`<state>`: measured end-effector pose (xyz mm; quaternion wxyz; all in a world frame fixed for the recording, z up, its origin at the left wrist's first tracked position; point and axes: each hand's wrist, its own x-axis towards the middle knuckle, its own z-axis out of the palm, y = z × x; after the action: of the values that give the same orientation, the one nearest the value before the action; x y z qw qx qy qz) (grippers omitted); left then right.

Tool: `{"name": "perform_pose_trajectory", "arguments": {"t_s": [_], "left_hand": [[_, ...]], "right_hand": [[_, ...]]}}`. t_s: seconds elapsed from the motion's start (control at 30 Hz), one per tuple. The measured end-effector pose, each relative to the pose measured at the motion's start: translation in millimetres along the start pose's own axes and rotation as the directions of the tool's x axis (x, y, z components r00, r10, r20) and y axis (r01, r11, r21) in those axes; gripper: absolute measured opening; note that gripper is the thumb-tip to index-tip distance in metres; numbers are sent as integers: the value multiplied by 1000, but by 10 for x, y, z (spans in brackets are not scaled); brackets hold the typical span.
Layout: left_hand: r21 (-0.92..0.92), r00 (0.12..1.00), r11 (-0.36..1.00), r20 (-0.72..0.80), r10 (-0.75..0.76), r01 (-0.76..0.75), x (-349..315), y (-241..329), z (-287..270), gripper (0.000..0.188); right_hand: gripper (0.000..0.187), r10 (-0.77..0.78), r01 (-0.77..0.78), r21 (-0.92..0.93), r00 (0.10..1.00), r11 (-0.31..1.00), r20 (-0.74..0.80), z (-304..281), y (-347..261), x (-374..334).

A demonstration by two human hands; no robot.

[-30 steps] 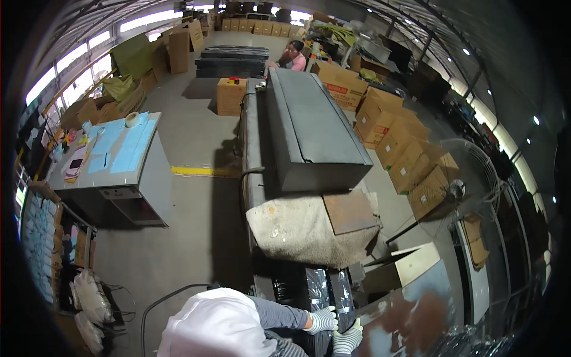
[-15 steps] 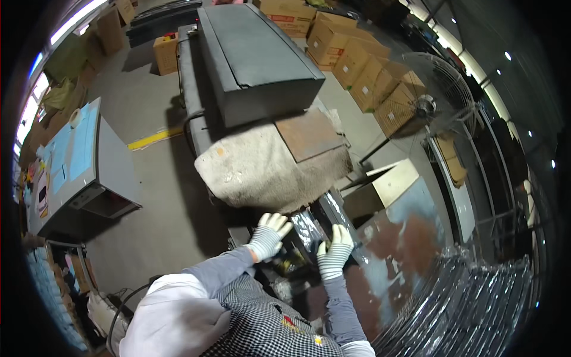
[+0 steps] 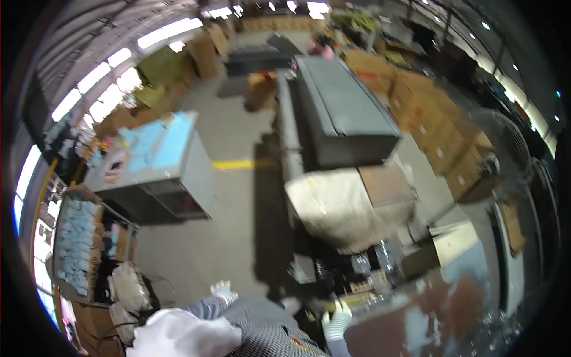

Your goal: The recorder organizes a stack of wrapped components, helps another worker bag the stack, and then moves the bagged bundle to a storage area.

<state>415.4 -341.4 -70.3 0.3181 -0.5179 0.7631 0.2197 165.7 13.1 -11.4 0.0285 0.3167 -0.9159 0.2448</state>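
Note:
My left hand (image 3: 223, 291), in a white glove with a striped cuff, is held low in front of my body over the floor. Its fingers are apart and nothing shows in them. My right hand (image 3: 337, 320), gloved alike, has its fingers stretched forward beside the near edge of a worn table (image 3: 380, 330) with reddish-brown patches. No held thing shows there. Ahead of that hand, clear-wrapped packages (image 3: 385, 256) lie under the near end of a long grey machine (image 3: 351, 101). A beige cloth (image 3: 327, 205) with a brown plate (image 3: 386, 185) on it covers that end.
To the left stands a grey cabinet (image 3: 199, 172) with light-blue sheets on top. Nearer is a rack (image 3: 98, 268) of light-blue bundles beside white bags (image 3: 128, 288). Cardboard boxes (image 3: 437, 131) and a large fan (image 3: 499, 157) stand at the right.
My view has swung left and up. Both hands have drawn back from the wrapped packages toward my body, and the left one has moved away from the machine.

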Motion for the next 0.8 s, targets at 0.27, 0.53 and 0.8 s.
{"name": "perform_pose_trajectory", "arguments": {"t_s": [0.27, 0.53, 0.8], "left_hand": [[-238, 984, 955, 33, -175, 177, 9, -888, -193, 73], [-547, 957, 808, -40, -286, 218, 1090, -1621, -549, 72], [-580, 873, 780, -479, -92, -236, 2500, -1782, -1986, 62]], "right_hand": [[60, -352, 335, 197, 934, 921, 56, 835, -682, 626], [54, -484, 464, 154, 776, 872, 404, 1815, -2267, 2037], [52, -526, 520, 180, 655, 835, 542, 2410, -3769, 3573]]}}
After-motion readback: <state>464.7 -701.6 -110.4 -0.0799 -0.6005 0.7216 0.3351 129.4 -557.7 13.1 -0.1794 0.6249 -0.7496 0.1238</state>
